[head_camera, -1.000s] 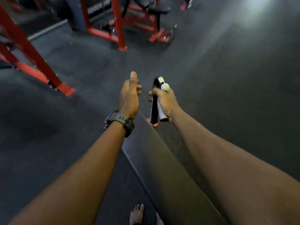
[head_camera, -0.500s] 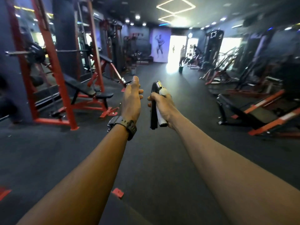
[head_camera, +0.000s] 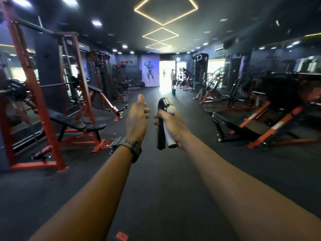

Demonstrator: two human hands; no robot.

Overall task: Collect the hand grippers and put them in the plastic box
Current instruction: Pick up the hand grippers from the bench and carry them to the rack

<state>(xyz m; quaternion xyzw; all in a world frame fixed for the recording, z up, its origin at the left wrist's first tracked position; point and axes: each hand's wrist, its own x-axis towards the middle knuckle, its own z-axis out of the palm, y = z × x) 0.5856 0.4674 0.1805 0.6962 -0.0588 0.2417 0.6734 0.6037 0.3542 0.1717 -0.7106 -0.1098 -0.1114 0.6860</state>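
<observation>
Between the curled right hand [head_camera: 171, 126] fingers sits the black-and-white sprung hand gripper [head_camera: 164, 126], held firm; left hand [head_camera: 137, 120] fingers relaxed, empty. Plastic box unseen: carry steadily, both handles squeezed together.

You have one hand gripper [head_camera: 164, 126] in view — its two handles, one black and one white, gripped together in your right hand [head_camera: 171, 126]. Your left hand [head_camera: 137, 122], just left of the hand gripper, holds nothing, fingers relaxed; that makes two hands. One wristwatch [head_camera: 129, 147] sits below and left of the hand gripper. Above it on the ceiling you can count three lit diamond outlines [head_camera: 165, 10] — and one small red marker [head_camera: 122, 236] lies on the floor far below it.
</observation>
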